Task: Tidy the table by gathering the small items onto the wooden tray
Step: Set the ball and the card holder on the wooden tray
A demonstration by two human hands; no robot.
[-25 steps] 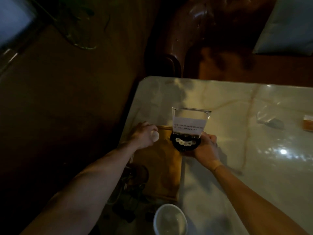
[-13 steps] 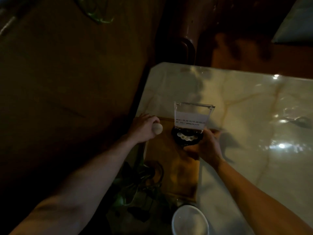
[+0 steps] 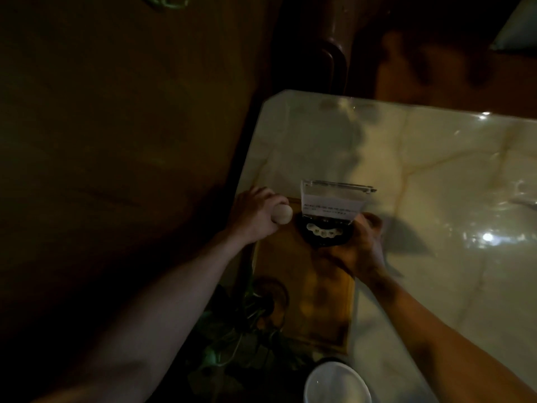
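Observation:
A wooden tray (image 3: 308,301) lies along the left edge of the marble table (image 3: 436,175). My left hand (image 3: 252,216) is closed around a small pale round-ended object (image 3: 78,214) at the tray's far left corner. My right hand (image 3: 359,248) grips a black round dish (image 3: 322,235) holding pale beads, set on the tray's far end. A clear acrylic sign holder (image 3: 334,202) with a white card stands right behind the dish, touching it.
A white bowl (image 3: 337,383) sits at the near edge below the tray. A green leafy plant (image 3: 232,330) lies left of the tray. A dark wooden chair back (image 3: 328,53) stands beyond the table. A small clear item (image 3: 526,199) is at the right edge.
The view has shifted slightly; both hands stay at the tray's far end. My right hand has slid further around the black dish. My left hand keeps its hold.

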